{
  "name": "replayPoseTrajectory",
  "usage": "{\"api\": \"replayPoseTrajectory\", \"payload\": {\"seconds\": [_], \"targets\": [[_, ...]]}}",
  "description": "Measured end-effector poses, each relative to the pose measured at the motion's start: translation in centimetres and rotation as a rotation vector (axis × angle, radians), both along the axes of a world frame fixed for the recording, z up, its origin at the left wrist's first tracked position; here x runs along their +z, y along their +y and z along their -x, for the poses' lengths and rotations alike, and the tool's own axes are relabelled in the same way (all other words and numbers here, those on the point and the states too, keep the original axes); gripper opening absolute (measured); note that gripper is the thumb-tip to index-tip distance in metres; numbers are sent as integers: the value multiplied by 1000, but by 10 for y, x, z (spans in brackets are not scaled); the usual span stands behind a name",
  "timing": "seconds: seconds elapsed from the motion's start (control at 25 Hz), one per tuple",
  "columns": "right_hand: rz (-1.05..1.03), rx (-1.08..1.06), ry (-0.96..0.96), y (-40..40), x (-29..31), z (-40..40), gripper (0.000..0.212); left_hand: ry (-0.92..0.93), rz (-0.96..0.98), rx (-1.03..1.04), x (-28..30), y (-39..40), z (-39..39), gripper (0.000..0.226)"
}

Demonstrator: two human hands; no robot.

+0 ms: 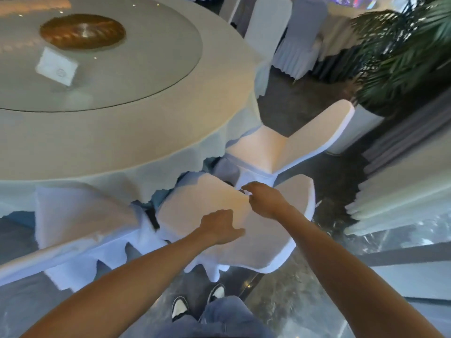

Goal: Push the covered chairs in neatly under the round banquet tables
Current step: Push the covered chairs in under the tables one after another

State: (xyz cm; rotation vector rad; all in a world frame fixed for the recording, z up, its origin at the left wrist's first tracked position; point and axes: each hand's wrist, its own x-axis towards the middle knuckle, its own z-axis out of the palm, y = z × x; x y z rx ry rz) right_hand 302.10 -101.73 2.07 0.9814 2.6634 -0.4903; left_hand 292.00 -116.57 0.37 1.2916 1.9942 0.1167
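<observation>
A white-covered chair (205, 201) stands right in front of me at the rim of the round banquet table (136, 132), its seat partly under the hanging tablecloth and its backrest (273, 242) toward me. My left hand (219, 228) rests on the cover where seat meets backrest, thumb spread out. My right hand (264, 200) pinches the cover with curled fingers at the seat's right edge. A second covered chair (295, 145) stands to the right, angled away from the table. A third covered chair (73, 215) sits close to the table on the left.
A glass turntable (136, 69) with a brown centre disc (83, 31) and a white card (57, 67) lies on the table. A potted palm (400, 57) stands at the right, more covered chairs (300, 37) behind. My shoes (197, 303) are on the glossy floor.
</observation>
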Motion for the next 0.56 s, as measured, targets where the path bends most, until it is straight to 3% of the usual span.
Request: {"api": "replayPoseTrajectory", "payload": {"seconds": [0.12,0.32,0.44,0.56], "targets": [[-12,-22,-28,29,8,-39,51,-116,-25,-36,-5,27,-46,85],[8,23,-138,89,3,-91,56,-162,-14,-162,-13,77,-113,123],[-12,141,-215,131,2,-133,50,-49,-79,-298,-19,99,-131,93],[-168,519,-235,153,-19,-147,54,-10,-53,-264,-31,110,-139,84]]}}
